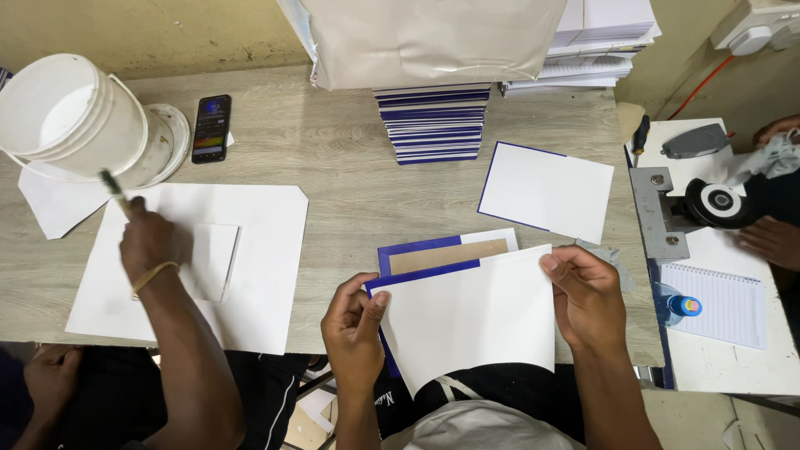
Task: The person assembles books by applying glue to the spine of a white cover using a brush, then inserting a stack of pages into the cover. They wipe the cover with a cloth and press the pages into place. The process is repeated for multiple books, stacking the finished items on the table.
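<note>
Both hands pinch one white sheet [471,321] at the tabletop's [350,175] near edge: left hand [354,325] low-left, right hand [583,296] top-right.

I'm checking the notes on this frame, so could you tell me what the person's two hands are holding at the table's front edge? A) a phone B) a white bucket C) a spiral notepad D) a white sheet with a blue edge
D: the left hand and the right hand grip the two sides of the white sheet with a blue edge; the bucket stands apart.
</note>
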